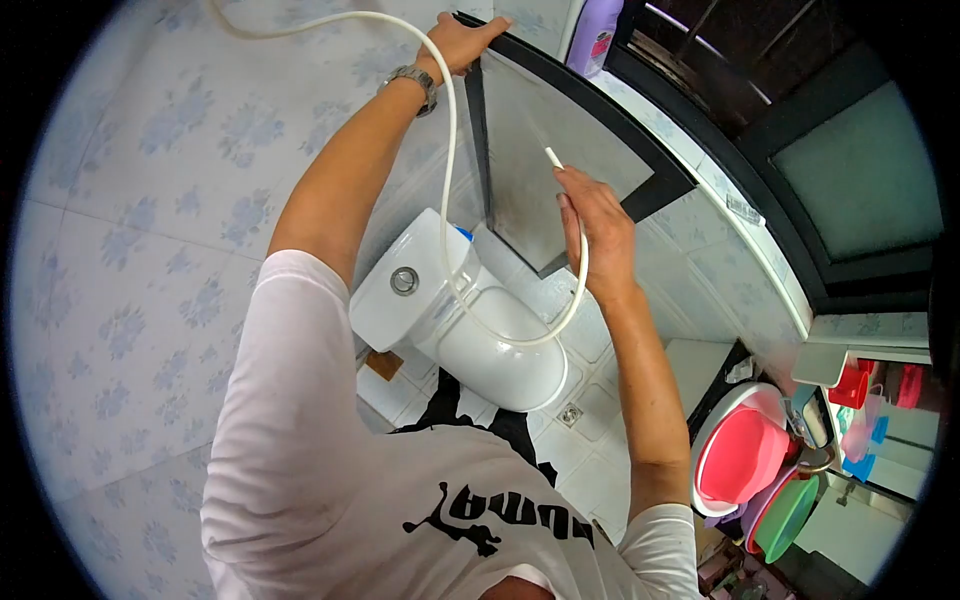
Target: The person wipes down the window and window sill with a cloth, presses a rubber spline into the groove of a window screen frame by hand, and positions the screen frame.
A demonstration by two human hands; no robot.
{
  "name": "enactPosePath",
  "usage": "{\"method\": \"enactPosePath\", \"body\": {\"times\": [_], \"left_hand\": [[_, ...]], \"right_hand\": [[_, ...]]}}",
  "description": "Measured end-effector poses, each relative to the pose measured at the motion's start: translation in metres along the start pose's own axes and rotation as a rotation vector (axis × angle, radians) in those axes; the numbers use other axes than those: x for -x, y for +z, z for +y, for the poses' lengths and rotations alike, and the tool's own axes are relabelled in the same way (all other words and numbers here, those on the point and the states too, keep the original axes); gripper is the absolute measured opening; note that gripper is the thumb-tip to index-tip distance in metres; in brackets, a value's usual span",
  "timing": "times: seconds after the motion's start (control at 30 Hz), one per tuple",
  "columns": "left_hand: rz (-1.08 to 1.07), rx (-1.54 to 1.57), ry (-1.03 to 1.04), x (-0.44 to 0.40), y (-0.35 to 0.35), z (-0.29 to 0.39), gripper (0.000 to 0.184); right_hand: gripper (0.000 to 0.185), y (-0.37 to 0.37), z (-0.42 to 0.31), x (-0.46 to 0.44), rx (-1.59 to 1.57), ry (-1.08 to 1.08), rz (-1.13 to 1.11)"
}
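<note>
My left hand (463, 43), with a metal watch on the wrist, is closed on the upper corner of a black-framed window panel (560, 135). The panel stands tilted, and its frosted pane looks wet. My right hand (602, 228) grips a white hose (449, 180) near its end, thumb and fingers pressed round it. The hose's tip points up toward the pane, with a faint streak, apparently water, leaving it. From there the hose loops down over the toilet (500, 345), then rises past my left wrist to the tiled wall.
A purple bottle (596, 38) stands on the sill beside an opened window (860, 170). Red and green basins (787, 518) are stacked at the lower right, near a mirror shelf holding a red cup (849, 385). A floor drain (569, 414) lies by the toilet.
</note>
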State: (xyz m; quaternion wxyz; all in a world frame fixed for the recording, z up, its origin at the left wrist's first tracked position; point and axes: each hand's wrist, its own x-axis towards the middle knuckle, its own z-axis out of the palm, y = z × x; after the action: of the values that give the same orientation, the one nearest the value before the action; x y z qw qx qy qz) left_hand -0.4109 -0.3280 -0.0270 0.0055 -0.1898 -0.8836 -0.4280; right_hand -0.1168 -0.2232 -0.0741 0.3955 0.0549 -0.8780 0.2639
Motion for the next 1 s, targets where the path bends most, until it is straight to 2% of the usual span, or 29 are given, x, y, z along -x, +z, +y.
{"method": "enactPosePath", "body": {"times": [0.13,0.2,0.3,0.4,0.53,0.6,0.7,1.0], "left_hand": [[0.025,0.209,0.03,-0.007,0.008,-0.016,0.099],[-0.044,0.3,-0.107,-0.008,0.008,-0.017,0.092],[-0.156,0.408,-0.182,-0.004,0.008,-0.016,0.088],[-0.123,0.406,-0.222,-0.004,0.013,-0.01,0.087],[-0.139,0.39,-0.202,-0.007,0.014,-0.009,0.087],[-0.147,0.432,-0.222,-0.008,0.015,-0.013,0.072],[-0.134,0.542,-0.266,-0.012,0.021,-0.007,0.064],[-0.16,0.639,-0.182,-0.021,0.028,-0.011,0.053]], "right_hand": [[0.03,0.0,0.001,0.001,-0.034,0.007,0.006],[0.031,-0.002,0.001,0.0,-0.026,0.018,0.014],[0.031,-0.003,0.002,-0.003,-0.023,-0.032,0.03],[0.031,-0.002,0.002,-0.007,-0.009,-0.032,0.028],[0.032,0.001,0.001,-0.006,0.028,0.004,0.038],[0.032,0.003,0.002,-0.006,0.038,0.018,0.041],[0.032,0.006,0.003,-0.006,0.017,0.009,0.077],[0.029,0.014,-0.002,-0.016,0.015,0.043,0.064]]}}
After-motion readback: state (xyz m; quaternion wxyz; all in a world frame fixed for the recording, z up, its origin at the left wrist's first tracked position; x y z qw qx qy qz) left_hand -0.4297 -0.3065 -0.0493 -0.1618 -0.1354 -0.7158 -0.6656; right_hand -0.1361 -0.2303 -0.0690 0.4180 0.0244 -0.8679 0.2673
